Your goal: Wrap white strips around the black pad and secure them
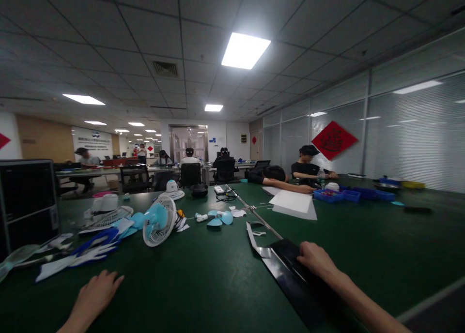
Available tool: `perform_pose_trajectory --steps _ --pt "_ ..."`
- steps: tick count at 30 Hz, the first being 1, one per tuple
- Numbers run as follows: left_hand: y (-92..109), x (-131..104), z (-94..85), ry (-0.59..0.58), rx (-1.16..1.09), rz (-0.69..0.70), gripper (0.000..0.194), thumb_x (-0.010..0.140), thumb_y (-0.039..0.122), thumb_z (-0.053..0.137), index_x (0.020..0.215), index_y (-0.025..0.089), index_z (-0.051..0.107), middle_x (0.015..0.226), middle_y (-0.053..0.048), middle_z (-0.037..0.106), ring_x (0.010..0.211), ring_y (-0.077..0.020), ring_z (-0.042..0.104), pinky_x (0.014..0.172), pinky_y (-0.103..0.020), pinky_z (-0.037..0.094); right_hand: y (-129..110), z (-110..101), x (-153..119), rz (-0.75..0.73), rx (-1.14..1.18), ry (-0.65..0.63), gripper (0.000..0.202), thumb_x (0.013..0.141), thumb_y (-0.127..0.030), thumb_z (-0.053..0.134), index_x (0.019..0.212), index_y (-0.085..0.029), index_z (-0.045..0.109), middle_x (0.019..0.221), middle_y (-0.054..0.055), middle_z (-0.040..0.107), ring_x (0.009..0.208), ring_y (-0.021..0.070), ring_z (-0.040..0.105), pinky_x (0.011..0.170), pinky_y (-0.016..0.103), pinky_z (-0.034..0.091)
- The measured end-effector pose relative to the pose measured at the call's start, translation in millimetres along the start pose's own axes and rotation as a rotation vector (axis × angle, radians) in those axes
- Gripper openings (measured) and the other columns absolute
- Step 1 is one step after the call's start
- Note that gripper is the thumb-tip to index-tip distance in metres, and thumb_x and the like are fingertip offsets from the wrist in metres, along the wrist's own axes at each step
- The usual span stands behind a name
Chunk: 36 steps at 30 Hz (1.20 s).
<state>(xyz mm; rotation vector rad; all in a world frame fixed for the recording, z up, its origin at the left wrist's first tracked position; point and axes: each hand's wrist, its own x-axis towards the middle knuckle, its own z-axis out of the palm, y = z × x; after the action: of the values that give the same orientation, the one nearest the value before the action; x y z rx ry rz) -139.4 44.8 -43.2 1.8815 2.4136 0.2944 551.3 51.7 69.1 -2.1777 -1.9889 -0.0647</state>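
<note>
My left hand [96, 294] is low at the left, over the green tabletop [203, 284]. Its fingers are apart and hold nothing. A pair of white and blue gloves [94, 248] lies just beyond it. At the right, my right hand [317, 258] has its fingers curled at the edge of a black glossy sheet-like piece [286, 258]. A pale, shiny strip runs along that piece's left side, and its near end fades into shadow. What exactly this piece is, I cannot make out.
A white and blue fan head [160, 221] and blue fan blades [220, 218] lie on the table. White paper [292, 203] and blue trays [329, 195] are farther right. A black computer case [29, 202] stands left. People sit across the table.
</note>
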Motion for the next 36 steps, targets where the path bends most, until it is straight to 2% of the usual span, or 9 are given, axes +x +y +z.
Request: perform_pose_trajectory --steps 7,11,13,16,21,24,26,31,36 --pt "21.5 -16.1 -12.8 0.051 0.041 -0.013 0.053 0.088 0.046 0.031 0.116 0.019 0.066 0.118 -0.014 0.063 0.107 -0.0306 0.06 0.089 -0.045 0.048 34.2 -61.3 17.0 0.072 -0.18 0.151 0.016 0.081 -0.009 0.054 0.088 -0.009 0.069 0.097 0.024 0.069 0.089 0.032 0.068 0.062 0.031 0.04" --pt "30.5 -23.9 -19.3 0.067 0.027 -0.023 0.05 0.088 0.043 0.032 0.116 0.018 0.066 0.119 -0.014 0.063 0.11 -0.0303 0.059 0.091 -0.045 0.047 27.0 -65.5 17.8 0.002 -0.143 0.219 0.015 0.084 -0.019 0.058 0.086 -0.013 0.071 0.095 0.019 0.071 0.088 0.0287 0.067 0.066 0.031 0.043" --pt "33.3 -27.3 -22.3 0.065 0.019 -0.034 0.047 0.088 0.041 0.034 0.115 0.019 0.066 0.118 -0.013 0.063 0.11 -0.0298 0.059 0.09 -0.045 0.047 0.3 -54.6 15.2 -0.115 -0.032 0.207 0.011 0.082 -0.023 0.063 0.082 -0.018 0.072 0.091 0.012 0.072 0.087 0.0256 0.067 0.068 0.028 0.044" --pt "36.1 -31.5 -26.7 0.067 0.027 -0.047 0.046 0.089 0.04 0.035 0.115 0.018 0.066 0.118 -0.013 0.064 0.109 -0.0291 0.06 0.089 -0.044 0.048 -63.1 -31.2 8.1 -0.321 0.163 0.111 0.008 0.082 -0.026 0.065 0.082 -0.021 0.073 0.088 0.006 0.073 0.083 0.0219 0.067 0.07 0.027 0.047" --pt "44.5 -33.6 -32.2 0.135 0.042 -0.026 0.051 0.091 0.038 0.033 0.13 0.014 0.055 0.133 -0.014 0.055 0.121 -0.0284 0.053 0.098 -0.042 0.044 -173.9 6.4 -4.8 -0.55 0.293 0.029 0.027 0.094 -0.037 0.057 0.112 -0.018 0.062 0.115 0.007 0.062 0.096 0.0204 0.062 0.083 0.038 0.053" --pt "59.4 -37.7 -33.3 0.187 -0.104 0.123 0.057 0.09 0.048 0.037 0.133 0.013 0.052 0.138 -0.013 0.051 0.127 -0.0261 0.048 0.106 -0.039 0.039 -224.0 22.9 -10.0 -0.63 0.318 0.005 0.03 0.094 -0.036 0.057 0.118 -0.018 0.059 0.12 0.007 0.059 0.101 0.0227 0.06 0.085 0.04 0.053" --pt "74.3 -44.5 -33.5 0.159 -0.25 0.245 0.063 0.088 0.056 0.04 0.134 0.016 0.051 0.14 -0.012 0.05 0.13 -0.0252 0.045 0.11 -0.039 0.036 -251.3 31.5 -13.8 -0.681 0.334 -0.006 0.03 0.094 -0.036 0.057 0.118 -0.018 0.059 0.121 0.007 0.059 0.102 0.0231 0.06 0.086 0.041 0.053" --pt "112.7 -67.7 -36.6 0.039 -0.45 0.405 0.077 0.075 0.062 0.058 0.139 0.02 0.047 0.147 -0.011 0.045 0.135 -0.0278 0.04 0.115 -0.04 0.029 -298.5 47.2 -24.9 -0.782 0.372 -0.021 0.031 0.094 -0.036 0.057 0.119 -0.018 0.059 0.121 0.007 0.059 0.102 0.0231 0.06 0.086 0.041 0.053" --pt "127.0 -79.0 -44.4 -0.112 -0.387 0.383 0.095 0.058 0.063 0.073 0.137 0.017 0.049 0.144 -0.015 0.047 0.133 -0.0322 0.041 0.114 -0.04 0.029 -300.9 53.8 -28.8 -0.817 0.402 -0.018 0.03 0.095 -0.036 0.056 0.118 -0.019 0.059 0.122 0.007 0.058 0.102 0.0223 0.06 0.087 0.042 0.053"
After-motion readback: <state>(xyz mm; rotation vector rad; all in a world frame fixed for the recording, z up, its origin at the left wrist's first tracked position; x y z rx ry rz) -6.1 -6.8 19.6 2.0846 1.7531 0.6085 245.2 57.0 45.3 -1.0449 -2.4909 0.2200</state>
